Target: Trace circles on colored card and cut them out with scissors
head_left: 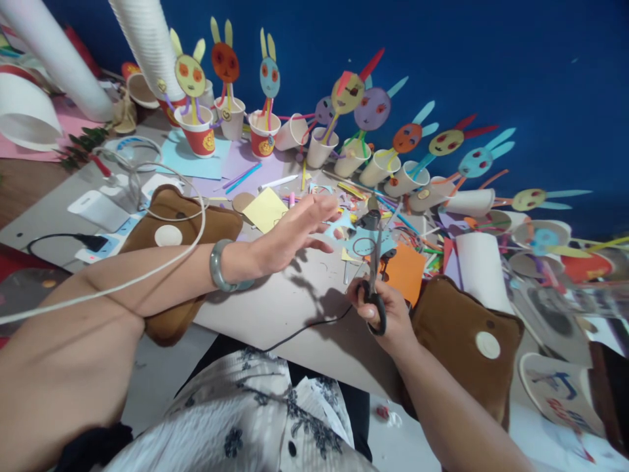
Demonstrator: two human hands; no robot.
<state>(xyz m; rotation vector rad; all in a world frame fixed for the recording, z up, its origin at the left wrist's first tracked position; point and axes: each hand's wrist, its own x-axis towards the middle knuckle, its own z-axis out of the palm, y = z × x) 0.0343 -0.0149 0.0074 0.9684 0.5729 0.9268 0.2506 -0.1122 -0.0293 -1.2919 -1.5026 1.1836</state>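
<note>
My left hand (295, 233), with a grey-green bangle at the wrist, hovers over the middle of the table with its fingers apart and nothing between them. To its right, my right hand (386, 311) is closed round the black handles of a pair of scissors (377, 255), whose blades point up and away from me. Beyond the blades lie light blue paper pieces (364, 244) with a drawn outline. An orange sheet (407, 270) sits just right of the scissors. A yellow sheet (265, 210) lies behind my left hand.
Paper cups (199, 134) with rabbit-faced figures line the blue wall. Brown cushions (466, 341) lie at both sides. A white cable (199, 229) crosses above my left forearm. At the left is a power strip (105, 246); colourful scraps (354, 190) cover the table's back.
</note>
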